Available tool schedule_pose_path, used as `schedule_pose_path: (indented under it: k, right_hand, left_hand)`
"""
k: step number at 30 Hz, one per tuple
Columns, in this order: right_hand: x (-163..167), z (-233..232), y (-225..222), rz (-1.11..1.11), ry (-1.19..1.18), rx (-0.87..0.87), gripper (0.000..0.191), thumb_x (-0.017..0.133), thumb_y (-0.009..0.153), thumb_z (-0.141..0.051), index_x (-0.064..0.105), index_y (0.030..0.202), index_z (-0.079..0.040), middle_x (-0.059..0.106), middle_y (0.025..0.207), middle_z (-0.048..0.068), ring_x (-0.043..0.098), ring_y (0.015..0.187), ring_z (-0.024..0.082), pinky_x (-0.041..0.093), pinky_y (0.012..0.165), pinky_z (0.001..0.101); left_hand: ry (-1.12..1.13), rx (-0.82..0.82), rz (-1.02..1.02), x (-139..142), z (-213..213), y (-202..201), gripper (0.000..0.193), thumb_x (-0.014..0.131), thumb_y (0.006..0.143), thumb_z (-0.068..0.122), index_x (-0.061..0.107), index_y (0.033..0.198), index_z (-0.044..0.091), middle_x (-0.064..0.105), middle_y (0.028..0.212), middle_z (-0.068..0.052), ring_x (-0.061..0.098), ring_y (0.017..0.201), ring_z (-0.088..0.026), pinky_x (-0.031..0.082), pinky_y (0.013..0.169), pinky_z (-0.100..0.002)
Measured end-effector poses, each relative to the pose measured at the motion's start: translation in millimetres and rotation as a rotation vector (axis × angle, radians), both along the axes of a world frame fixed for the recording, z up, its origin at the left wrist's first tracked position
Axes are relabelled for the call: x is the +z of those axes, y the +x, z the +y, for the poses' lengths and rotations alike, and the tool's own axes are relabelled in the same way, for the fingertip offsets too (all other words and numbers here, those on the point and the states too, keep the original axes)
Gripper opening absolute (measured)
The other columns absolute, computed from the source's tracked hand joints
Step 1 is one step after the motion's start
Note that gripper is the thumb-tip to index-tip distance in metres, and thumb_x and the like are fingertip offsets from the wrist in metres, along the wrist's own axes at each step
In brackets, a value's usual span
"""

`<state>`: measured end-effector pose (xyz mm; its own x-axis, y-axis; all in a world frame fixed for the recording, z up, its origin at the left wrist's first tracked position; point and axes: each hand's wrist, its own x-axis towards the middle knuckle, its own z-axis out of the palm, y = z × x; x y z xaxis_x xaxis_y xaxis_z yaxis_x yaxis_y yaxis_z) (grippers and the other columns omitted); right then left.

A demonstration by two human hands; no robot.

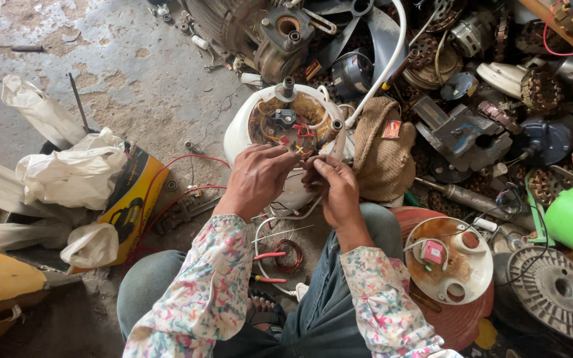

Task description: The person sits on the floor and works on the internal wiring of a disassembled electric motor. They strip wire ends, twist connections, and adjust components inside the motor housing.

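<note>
red wires (298,140) pinched by left hand (254,179) and right hand (335,189) atop white motor (247,129), yellow box (134,195) left

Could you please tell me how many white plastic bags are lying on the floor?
3: one white plastic bag up by the rod, one large crumpled bag on the yellow box, one small bag below it. More may be hidden at the left edge.

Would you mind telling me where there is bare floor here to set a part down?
The bare concrete floor at upper left, between the white bags and the white motor housing, is free. Right of the housing, scrap parts cover everything. Both hands work at the housing's wires.
</note>
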<state>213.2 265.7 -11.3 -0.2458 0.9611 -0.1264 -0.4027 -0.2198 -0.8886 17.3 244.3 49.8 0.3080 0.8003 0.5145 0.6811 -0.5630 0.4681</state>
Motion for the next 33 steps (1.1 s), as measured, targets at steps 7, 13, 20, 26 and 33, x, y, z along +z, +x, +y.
schedule_pose_path:
  k: [7,13,20,26,33]
  right_hand:
    - [45.7,-11.1,0.3,-0.953,0.993,-0.304,0.023,0.08,0.089,-0.013,0.071,0.11,-0.008,0.071,0.099,0.007,0.068,0.091,0.023,0.053,0.079,0.0368]
    - [43.1,-11.4,-3.6,-0.936,1.044,-0.316,0.013,0.08,0.091,-0.014,0.075,0.102,-0.009,0.072,0.095,0.006,0.069,0.09,0.024,0.053,0.08,0.0364]
    - [-1.0,4.2,2.0,-0.249,0.194,0.013,0.016,0.074,0.097,-0.019,0.071,0.094,-0.003,0.067,0.08,0.002,0.061,0.074,0.012,0.049,0.071,0.0278]
    - [-9.0,-4.9,-1.6,-0.059,-0.055,0.065,0.031,0.064,0.108,-0.028,0.068,0.09,-0.003,0.066,0.076,0.005,0.06,0.068,0.013,0.045,0.063,0.0268]
    - [26.5,-92.0,-32.1,-0.539,0.6,0.264,0.038,0.076,0.09,-0.021,0.063,0.12,-0.001,0.074,0.107,0.013,0.073,0.1,0.025,0.055,0.092,0.0351]
  left_hand:
    - [0.016,-0.006,-0.03,-2.8,0.6,1.4,0.016,0.065,0.084,0.005,0.069,0.099,0.006,0.067,0.085,-0.009,0.066,0.085,-0.031,0.051,0.079,-0.045]
    - [0.026,-0.001,-0.019,-2.9,1.1,-0.7,0.017,0.066,0.086,0.006,0.07,0.102,0.007,0.068,0.086,-0.008,0.066,0.084,-0.03,0.05,0.078,-0.045]
    - [0.034,-0.008,0.066,-2.9,0.4,2.2,0.022,0.067,0.08,0.007,0.07,0.101,0.008,0.07,0.089,-0.008,0.067,0.088,-0.03,0.051,0.08,-0.044]
    - [0.057,0.021,-0.014,-6.9,0.4,1.2,0.017,0.066,0.085,0.008,0.07,0.102,0.008,0.07,0.089,-0.008,0.067,0.086,-0.031,0.052,0.08,-0.044]
    - [-0.003,0.124,-0.069,-10.9,8.1,1.8,0.009,0.066,0.093,0.012,0.072,0.098,0.008,0.07,0.087,-0.01,0.067,0.082,-0.034,0.052,0.076,-0.047]
